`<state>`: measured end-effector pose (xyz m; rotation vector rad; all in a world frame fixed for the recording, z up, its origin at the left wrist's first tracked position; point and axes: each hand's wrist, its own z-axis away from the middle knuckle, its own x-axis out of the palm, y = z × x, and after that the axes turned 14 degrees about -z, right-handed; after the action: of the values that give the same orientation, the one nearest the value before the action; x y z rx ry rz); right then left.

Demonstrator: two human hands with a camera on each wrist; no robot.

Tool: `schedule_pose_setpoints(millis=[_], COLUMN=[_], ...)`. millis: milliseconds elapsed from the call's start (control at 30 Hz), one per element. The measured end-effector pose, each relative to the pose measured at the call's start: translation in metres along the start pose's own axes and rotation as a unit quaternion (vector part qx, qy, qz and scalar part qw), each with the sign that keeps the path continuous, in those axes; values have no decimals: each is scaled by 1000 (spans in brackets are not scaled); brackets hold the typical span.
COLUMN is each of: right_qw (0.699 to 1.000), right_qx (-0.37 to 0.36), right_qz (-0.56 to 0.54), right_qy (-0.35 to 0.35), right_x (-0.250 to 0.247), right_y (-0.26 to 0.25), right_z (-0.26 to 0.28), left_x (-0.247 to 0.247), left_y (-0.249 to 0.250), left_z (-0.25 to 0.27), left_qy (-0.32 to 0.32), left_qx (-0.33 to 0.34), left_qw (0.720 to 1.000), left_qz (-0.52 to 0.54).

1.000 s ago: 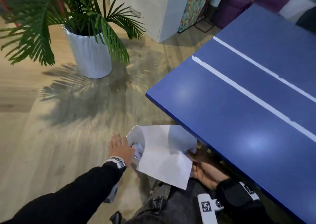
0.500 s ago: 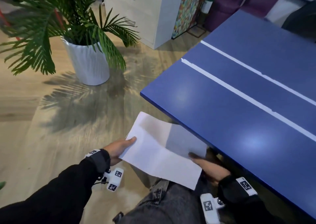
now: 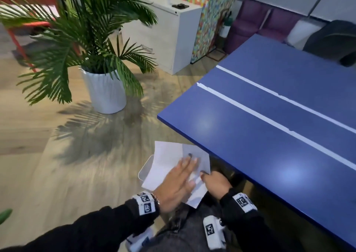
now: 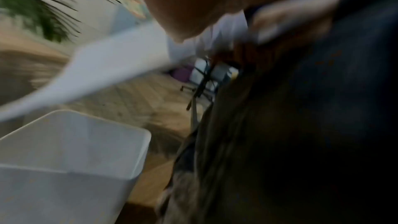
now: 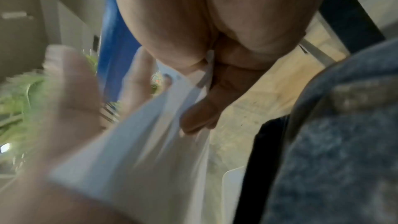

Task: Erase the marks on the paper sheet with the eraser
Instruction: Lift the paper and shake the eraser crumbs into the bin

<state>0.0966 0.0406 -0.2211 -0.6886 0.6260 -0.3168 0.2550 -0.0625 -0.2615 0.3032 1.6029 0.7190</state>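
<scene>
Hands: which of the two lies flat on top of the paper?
The left hand: its fingers spread straight across the top of the paper sheet. The right hand instead curls round the sheet's edge, pinching it.

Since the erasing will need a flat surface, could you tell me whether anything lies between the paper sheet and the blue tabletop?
Nothing visible blocks it. The paper sheet is held below the blue table beside its near edge, above a white bin. The left hand lies flat on it and the right hand pinches its corner. No eraser is visible.
</scene>
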Motion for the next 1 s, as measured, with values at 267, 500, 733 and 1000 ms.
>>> schedule_pose_setpoints(millis=[267,500,733,1000], right_qw=[991,886,833,847], right_qx=[48,52,-15,-133], right_qz=[-122,-441,-521,-506], right_qy=[0,-136,-184,-98], right_x=[-36,-27,-28,-62], right_y=[25,12,-21,-13], right_z=[15,86,155,201], left_x=[16,-67,-119,-139], left_y=[-120,-50,-1,89], left_z=[33,78,108,66], left_qy=[-238,-263,-3,145], left_qx=[-451,-472,-375,-162], left_qw=[841,811,805,904], left_qz=[-182,226,461,368])
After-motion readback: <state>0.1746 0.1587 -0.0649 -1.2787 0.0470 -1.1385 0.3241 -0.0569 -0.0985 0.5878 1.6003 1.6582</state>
